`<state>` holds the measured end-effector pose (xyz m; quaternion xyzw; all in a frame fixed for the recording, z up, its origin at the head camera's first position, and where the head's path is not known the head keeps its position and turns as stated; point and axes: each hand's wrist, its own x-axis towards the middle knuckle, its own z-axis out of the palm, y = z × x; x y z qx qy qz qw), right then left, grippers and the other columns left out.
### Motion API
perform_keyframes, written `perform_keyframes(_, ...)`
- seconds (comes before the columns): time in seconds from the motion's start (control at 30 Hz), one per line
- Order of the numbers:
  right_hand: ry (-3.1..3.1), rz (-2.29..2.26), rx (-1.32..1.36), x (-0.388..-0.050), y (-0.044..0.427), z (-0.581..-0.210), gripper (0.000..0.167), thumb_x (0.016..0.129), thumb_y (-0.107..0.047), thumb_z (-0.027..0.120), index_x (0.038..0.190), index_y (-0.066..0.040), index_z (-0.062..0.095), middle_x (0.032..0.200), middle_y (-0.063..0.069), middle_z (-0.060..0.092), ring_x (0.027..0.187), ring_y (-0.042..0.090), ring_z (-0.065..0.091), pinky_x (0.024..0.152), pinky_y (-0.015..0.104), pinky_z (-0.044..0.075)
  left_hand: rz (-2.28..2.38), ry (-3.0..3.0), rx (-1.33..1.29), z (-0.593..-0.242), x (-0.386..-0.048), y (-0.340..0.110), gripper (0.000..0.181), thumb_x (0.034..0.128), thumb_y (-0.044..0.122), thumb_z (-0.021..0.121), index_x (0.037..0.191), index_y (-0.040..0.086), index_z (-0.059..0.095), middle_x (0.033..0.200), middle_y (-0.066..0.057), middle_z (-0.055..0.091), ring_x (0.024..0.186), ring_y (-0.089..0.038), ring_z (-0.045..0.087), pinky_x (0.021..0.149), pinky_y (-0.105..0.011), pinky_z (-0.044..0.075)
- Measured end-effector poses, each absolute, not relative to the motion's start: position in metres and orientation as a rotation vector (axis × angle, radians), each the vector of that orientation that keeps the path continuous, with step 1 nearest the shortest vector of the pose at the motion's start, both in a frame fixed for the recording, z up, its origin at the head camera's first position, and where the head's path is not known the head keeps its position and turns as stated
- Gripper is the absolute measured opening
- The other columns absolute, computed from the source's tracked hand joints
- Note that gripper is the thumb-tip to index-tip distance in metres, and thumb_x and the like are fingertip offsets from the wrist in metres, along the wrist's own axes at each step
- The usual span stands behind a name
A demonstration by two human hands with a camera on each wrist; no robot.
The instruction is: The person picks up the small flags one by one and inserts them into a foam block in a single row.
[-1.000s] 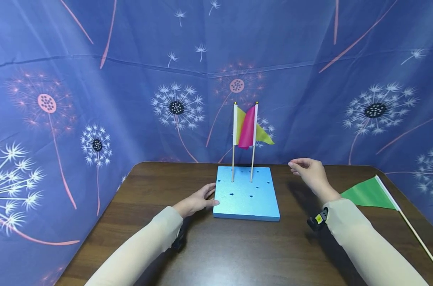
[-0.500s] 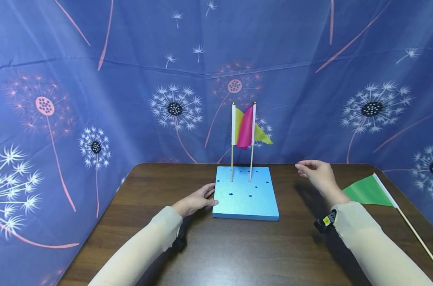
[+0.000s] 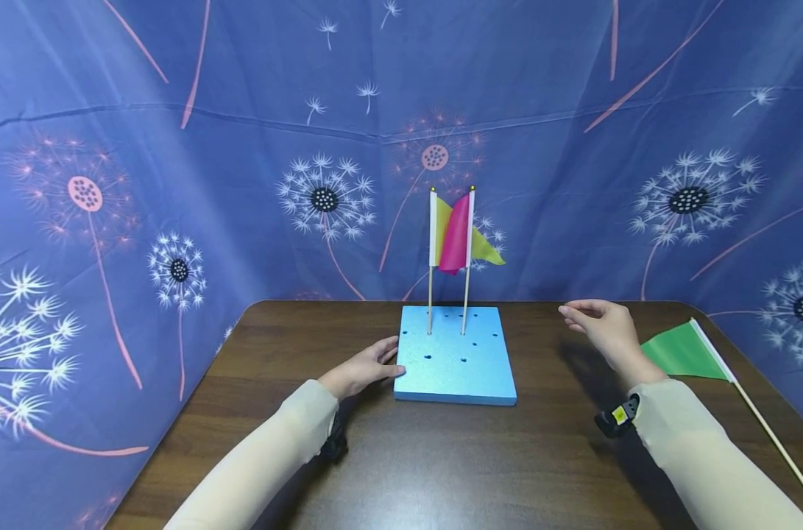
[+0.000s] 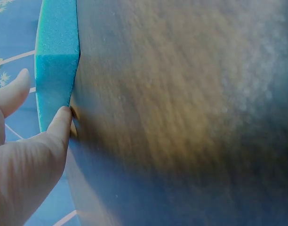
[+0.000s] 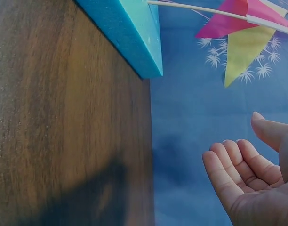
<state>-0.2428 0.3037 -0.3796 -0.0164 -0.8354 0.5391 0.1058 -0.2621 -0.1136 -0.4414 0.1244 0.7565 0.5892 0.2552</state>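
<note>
A blue foam board (image 3: 454,375) with several small holes lies on the table. Two flags stand upright in it: a yellow flag (image 3: 443,228) on the left stick and a pink flag (image 3: 455,239) on the right one, partly covering the yellow. My left hand (image 3: 364,369) touches the board's left side, its thumb at the edge, fingers relaxed. To the right of the board my right hand (image 3: 606,335) hovers above the table, holding nothing; in the right wrist view its fingers are loosely bent, thumb apart. A green flag (image 3: 686,352) lies on the table just right of that hand.
The brown wooden table (image 3: 441,471) ends at a blue dandelion-print cloth (image 3: 540,147) hanging behind and along the left. The green flag's stick (image 3: 772,438) slants toward the table's right front. Both standing sticks rise well above the board.
My right hand has moved to the right, away from the board and nearer the green flag. The left hand stays against the board, and the standing flags keep their places.
</note>
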Motion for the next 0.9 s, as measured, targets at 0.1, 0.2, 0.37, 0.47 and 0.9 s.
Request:
perform_keyframes(0.1, -2.453, 1.591, -0.048, -0.241, 0.307, -0.38, 0.054, 0.093, -0.029, 0.066, 0.121, 0.016, 0.056, 0.075, -0.03, 0.062, 0.07, -0.009, 0.064, 0.068, 0.012, 0.055, 1.606, 2.043, 0.34, -0.442, -0.263, -0.113, 0.078, 0.0944, 0.008, 0.062, 0.155, 0.001, 0.013, 0.161, -0.018, 0.016, 0.149, -0.032, 0.016, 0.118, -0.049, 0.025)
perform_keyframes(0.2, -2.444, 1.584, -0.056, -0.238, 0.31, -0.38, 0.053, 0.093, -0.028, 0.067, 0.121, 0.016, 0.057, 0.074, -0.029, 0.063, 0.069, -0.01, 0.064, 0.067, 0.011, 0.054, 1.61, 2.04, 0.342, -0.442, -0.263, -0.113, 0.079, 0.0945, 0.009, 0.062, 0.155, 0.001, 0.012, 0.161, -0.019, 0.015, 0.149, -0.032, 0.016, 0.118, -0.049, 0.024)
perform_keyframes(0.37, -2.45, 1.574, -0.083, -0.234, 0.315, -0.379, 0.053, 0.093, -0.029, 0.067, 0.121, 0.015, 0.057, 0.074, -0.03, 0.062, 0.068, -0.011, 0.063, 0.065, 0.01, 0.054, 1.608, 2.038, 0.33, -0.441, -0.263, -0.114, 0.078, 0.0953, 0.01, 0.061, 0.155, 0.003, 0.011, 0.162, -0.017, 0.015, 0.149, -0.03, 0.016, 0.118, -0.048, 0.024)
perform_keyframes(0.47, -2.456, 1.57, -0.1, -0.232, 0.318, -0.378, 0.054, 0.092, -0.03, 0.067, 0.122, 0.014, 0.056, 0.074, -0.031, 0.061, 0.068, -0.011, 0.063, 0.065, 0.011, 0.054, 1.605, 2.024, 0.327, -0.44, -0.264, -0.116, 0.078, 0.0959, 0.01, 0.06, 0.156, 0.004, 0.01, 0.162, -0.015, 0.013, 0.15, -0.029, 0.015, 0.118, -0.048, 0.024)
perform_keyframes(0.9, -2.417, 1.496, -0.204, -0.221, 0.335, -0.383, 0.058, 0.089, -0.037, 0.07, 0.122, 0.01, 0.059, 0.073, -0.037, 0.059, 0.066, -0.013, 0.063, 0.061, 0.01, 0.053, 1.63, 1.986, 0.306, -0.442, -0.263, -0.116, 0.078, 0.096, 0.009, 0.06, 0.156, 0.006, 0.011, 0.162, -0.014, 0.013, 0.15, -0.028, 0.014, 0.119, -0.048, 0.023)
